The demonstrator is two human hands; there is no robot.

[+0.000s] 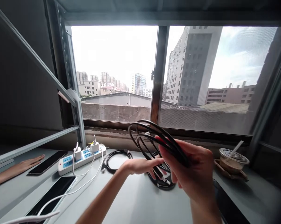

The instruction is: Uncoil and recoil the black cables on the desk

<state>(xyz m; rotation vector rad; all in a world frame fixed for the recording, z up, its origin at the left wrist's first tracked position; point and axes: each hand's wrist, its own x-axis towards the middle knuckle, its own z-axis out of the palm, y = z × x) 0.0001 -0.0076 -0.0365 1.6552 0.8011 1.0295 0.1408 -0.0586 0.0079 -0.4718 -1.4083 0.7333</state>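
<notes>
My right hand (193, 171) is raised above the grey desk and grips a coiled black cable (154, 137), whose loops stick up in front of the window. My left hand (140, 165) reaches in beside the coil, fingers pinched on the cable's hanging strands near their plug ends. Another black cable coil (162, 183) lies on the desk right under both hands. A third coil (116, 158) lies farther left.
A white power strip (81, 158) with two white chargers stands at the left, white leads running to a phone (53, 196). Another person's hand (29, 162) rests by a second phone (48, 161). An iced drink cup (232, 160) sits at right. A metal shelf frame (78, 121) stands left.
</notes>
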